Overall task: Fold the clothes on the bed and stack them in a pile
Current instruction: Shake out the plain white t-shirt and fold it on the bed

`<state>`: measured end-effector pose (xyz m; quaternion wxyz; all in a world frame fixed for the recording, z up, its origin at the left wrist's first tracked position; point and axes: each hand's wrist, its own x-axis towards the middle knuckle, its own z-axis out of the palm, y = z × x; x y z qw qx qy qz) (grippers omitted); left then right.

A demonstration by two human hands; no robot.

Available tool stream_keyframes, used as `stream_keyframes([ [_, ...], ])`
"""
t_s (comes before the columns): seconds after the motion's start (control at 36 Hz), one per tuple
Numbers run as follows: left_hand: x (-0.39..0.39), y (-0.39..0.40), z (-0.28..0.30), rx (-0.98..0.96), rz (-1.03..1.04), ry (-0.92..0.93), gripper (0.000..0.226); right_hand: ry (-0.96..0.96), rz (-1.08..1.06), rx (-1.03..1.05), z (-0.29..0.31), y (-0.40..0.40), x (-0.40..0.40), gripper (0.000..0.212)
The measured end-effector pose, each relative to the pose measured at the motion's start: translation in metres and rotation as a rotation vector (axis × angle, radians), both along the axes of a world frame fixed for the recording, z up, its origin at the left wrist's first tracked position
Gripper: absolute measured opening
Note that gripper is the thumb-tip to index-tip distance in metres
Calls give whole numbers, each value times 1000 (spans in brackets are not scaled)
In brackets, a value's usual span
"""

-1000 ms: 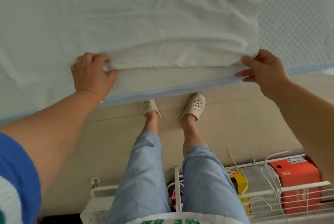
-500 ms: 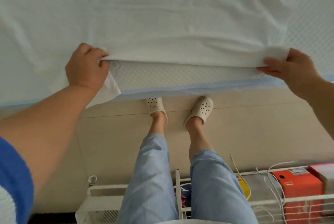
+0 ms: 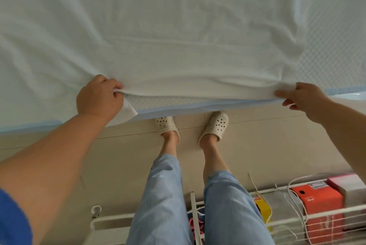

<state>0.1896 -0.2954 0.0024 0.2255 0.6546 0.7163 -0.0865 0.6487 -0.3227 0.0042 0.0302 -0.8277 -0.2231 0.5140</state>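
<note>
- Presently, one white garment [image 3: 178, 37] lies spread flat on the bed [image 3: 340, 33], covering most of the mattress in view.
- Its near hem runs left to right, parallel to the bed's near edge and just short of it; the cloth reaches away from the person. The long axis cannot be judged, since the far end is out of frame.
- Left hand [image 3: 99, 98]: fingers curled, gripping the hem at its left corner; knuckles up, and a flap of cloth hangs below the fist over the bed's edge.
- Right hand [image 3: 305, 98]: pinching the hem at its right corner, thumb above the cloth, fingers beneath.
- Between the two hands the hem is lifted slightly off the mattress, showing a strip of textured cover with pale blue piping beneath.
- Wrinkles fan away from both gripped corners.
- Count: one garment, two hands, both on the same hem.
- Two feet in two cream perforated clogs [image 3: 214, 125] stand on the beige floor [image 3: 277, 142], toes at the bed's base.
- Legs wear light blue trousers [image 3: 162, 201].
- A white wire rack [image 3: 316, 216] stands behind the person, holding one orange box [image 3: 318, 201], one yellow box [image 3: 261, 205] and one pink-and-white box [image 3: 348, 185]; white cords trail over it.
</note>
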Motion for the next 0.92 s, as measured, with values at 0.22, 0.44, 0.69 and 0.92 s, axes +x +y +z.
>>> stream_keyframes([
  [0.22,19,28,25,-103,10,-110,30,-224,4,-58,34,18,1,25],
  [0.44,68,124,34,-88,-49,-152,36,-313,255,64,51,110,-9,34],
  [0.69,128,272,14,-32,-50,-66,50,-333,200,226,20,271,21,58],
  [0.92,149,368,-2,5,29,-32,52,-363,128,345,8,372,39,35],
])
